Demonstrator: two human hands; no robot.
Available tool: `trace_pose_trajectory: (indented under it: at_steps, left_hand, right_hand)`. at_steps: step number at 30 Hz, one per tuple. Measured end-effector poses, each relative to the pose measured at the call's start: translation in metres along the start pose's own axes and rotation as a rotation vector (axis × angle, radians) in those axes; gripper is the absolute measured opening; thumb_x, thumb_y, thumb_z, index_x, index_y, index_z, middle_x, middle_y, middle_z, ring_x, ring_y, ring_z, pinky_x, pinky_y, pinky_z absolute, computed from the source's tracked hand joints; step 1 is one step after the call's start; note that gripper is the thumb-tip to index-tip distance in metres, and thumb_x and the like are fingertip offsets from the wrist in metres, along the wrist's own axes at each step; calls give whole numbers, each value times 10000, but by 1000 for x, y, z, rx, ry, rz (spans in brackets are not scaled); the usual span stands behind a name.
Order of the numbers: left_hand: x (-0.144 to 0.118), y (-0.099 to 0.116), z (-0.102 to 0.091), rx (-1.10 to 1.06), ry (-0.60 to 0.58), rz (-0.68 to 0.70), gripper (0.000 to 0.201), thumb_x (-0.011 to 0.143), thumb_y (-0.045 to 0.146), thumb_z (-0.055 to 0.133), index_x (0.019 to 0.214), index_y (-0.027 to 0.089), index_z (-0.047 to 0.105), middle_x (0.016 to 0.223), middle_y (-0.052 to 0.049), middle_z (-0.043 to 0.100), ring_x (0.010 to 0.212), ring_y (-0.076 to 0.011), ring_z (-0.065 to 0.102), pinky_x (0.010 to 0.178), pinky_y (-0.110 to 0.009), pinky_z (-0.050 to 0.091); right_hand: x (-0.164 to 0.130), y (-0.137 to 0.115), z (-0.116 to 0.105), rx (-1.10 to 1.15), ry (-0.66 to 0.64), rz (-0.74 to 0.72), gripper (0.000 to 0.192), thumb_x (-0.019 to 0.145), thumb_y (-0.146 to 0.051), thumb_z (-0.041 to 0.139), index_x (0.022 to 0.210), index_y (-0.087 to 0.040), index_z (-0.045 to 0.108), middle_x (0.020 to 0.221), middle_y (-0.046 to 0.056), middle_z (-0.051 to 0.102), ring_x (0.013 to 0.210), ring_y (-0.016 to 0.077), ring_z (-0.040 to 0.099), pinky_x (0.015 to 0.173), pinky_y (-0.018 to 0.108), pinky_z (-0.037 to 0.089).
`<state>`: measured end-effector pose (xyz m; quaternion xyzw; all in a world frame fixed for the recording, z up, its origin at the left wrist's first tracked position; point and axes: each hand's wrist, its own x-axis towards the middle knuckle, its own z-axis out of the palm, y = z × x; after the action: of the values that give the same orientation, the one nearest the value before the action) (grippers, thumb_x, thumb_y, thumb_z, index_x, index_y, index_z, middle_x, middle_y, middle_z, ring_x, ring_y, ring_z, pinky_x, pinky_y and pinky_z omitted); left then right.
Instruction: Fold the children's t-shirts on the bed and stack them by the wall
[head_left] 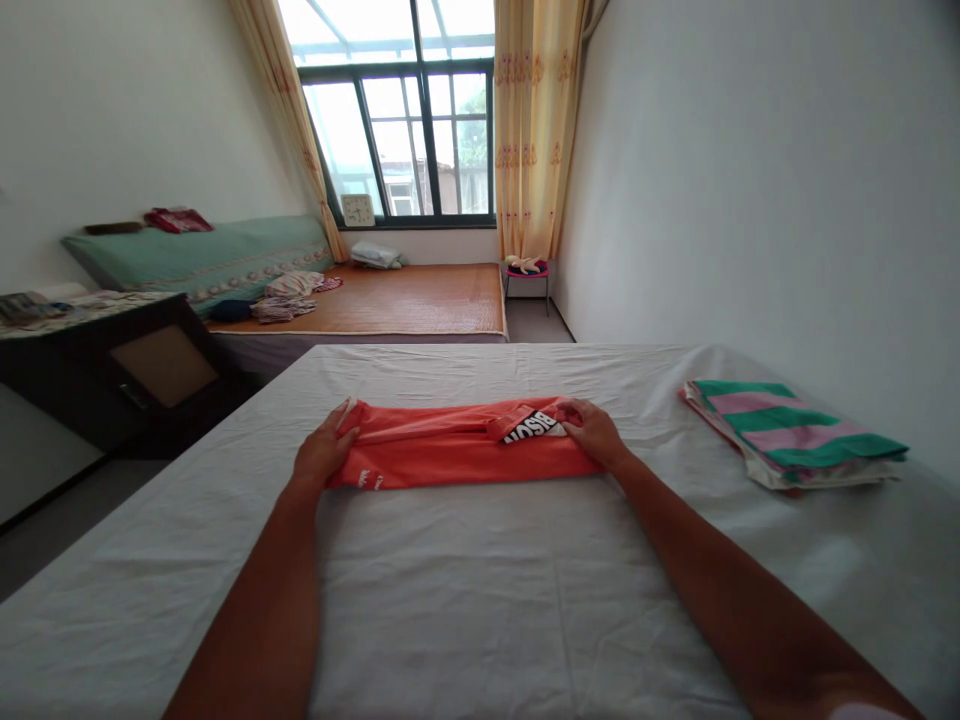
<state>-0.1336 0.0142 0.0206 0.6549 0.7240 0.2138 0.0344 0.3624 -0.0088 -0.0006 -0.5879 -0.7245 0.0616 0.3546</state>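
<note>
An orange-red garment, apparently a T-shirt point(450, 452), lies folded into a long flat strip on a white sheet point(480, 600). Black-and-white lettering shows near its right end, and small white print near its lower left corner. My left hand point(328, 447) grips the strip's left end, thumb on top and the other fingers mostly hidden. At the right end, my right hand point(594, 432) pinches the cloth beside the lettered part, thumb and fingers closed on its upper corner.
A stack of folded clothes point(795, 430), green-and-pink striped on top, sits at the right. Beyond the sheet stands a bed with a brown mat point(420, 295) holding crumpled clothes point(289, 295). A dark cabinet point(150, 365) is at left, a pink stool point(528, 270) by the curtain.
</note>
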Motion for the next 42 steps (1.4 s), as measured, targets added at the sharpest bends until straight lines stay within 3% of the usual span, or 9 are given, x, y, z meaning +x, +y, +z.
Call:
trace_pose_trajectory:
  at_steps: [4,9,13,17,22,27,34,38,42]
  left_hand:
    - [4,-22,2,-37,-93,-60,713,854,462,490,1453,101,348,1462,-154,430,1256,-297,509,1034,-368,404]
    - [8,-30,3,-161,-123,-3,701,824,459,489,1419,99,398,1436,-146,467,1264,-257,506,1048,-346,395]
    - [7,-29,0,-251,-78,52,689,778,476,521,1372,132,467,1442,-117,466,1320,-249,443,1096,-349,335]
    - [-1,-14,-11,-372,-96,29,640,695,494,610,1241,161,603,1292,-106,612,1209,-282,548,1043,-381,403]
    - [-10,45,-27,-706,-186,-8,687,652,536,674,1205,129,630,1049,-103,711,896,-244,666,771,-342,544]
    - [-5,140,-15,-769,-254,211,626,678,485,676,1186,120,646,1058,-98,699,887,-222,646,762,-325,533]
    - [-20,266,33,-728,-344,493,472,775,294,621,1230,171,624,1155,-97,664,996,-220,623,833,-331,528]
    - [-34,287,49,-953,-571,381,717,827,403,617,1466,273,319,1424,-166,446,840,-179,675,589,-279,559]
    - [-26,258,44,-1057,-414,277,588,817,491,617,1328,231,487,1382,-151,473,857,-174,688,593,-245,562]
  right_hand:
    - [-6,-36,5,-236,33,-171,351,906,-209,464,1227,-190,606,1333,116,545,1235,270,461,1016,445,401]
    - [-20,-73,25,-208,-274,-448,432,983,-373,374,1388,-268,481,1381,40,537,1329,225,392,1119,444,280]
    - [-31,-87,36,-245,-418,-428,506,958,-519,379,1440,-365,384,1521,31,354,1390,272,295,1113,514,231]
    - [-27,-85,34,-214,-360,-422,469,968,-492,368,1409,-349,442,1508,28,377,1385,265,301,1118,490,228]
    - [-8,-47,18,-60,13,-214,426,993,-352,298,1306,-230,560,1354,66,558,1275,207,450,1090,415,315]
    - [2,-7,-1,239,220,109,443,980,-404,255,1035,-199,644,1024,70,706,964,184,642,908,336,474]
    - [4,-23,-8,909,-180,412,515,915,-615,343,964,-162,584,805,77,708,536,141,640,481,241,489]
    - [4,-19,-7,1079,-293,661,666,869,-733,278,1002,-164,598,844,107,705,664,182,684,586,301,555]
    - [2,-10,-1,972,-339,585,517,749,-605,637,1049,-186,596,946,92,703,816,231,688,670,336,570]
